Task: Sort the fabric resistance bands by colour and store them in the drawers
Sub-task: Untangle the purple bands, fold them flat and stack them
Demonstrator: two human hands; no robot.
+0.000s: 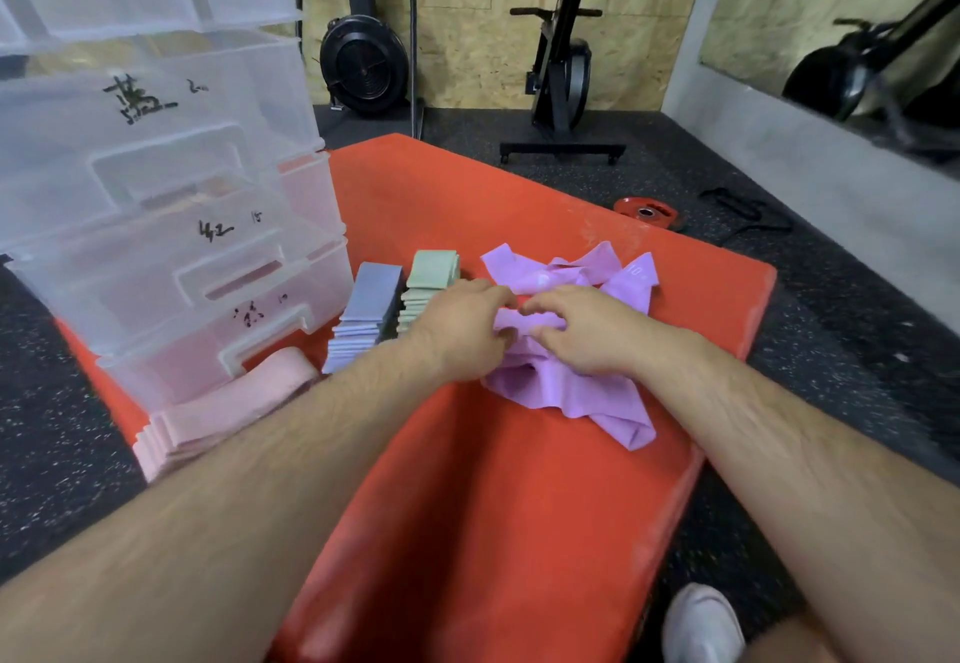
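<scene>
A loose heap of purple fabric bands [582, 392] lies on the red mat [493, 506]. My left hand [457, 329] and my right hand [582, 335] sit side by side on the heap, fingers curled and pinching a purple band between them. Left of the heap stand neat stacks: blue-grey bands [363, 319], green bands [431, 283] and pink bands [223, 413]. A clear plastic drawer unit [156, 225] with handwritten labels stands at the mat's left edge, its drawers pushed in.
Black rubber gym floor surrounds the mat. A red weight plate [647, 212] and a black strap [743, 210] lie beyond the mat's far right corner. Exercise machines [561, 69] stand against the back wall. A white shoe [701, 626] shows at the bottom right.
</scene>
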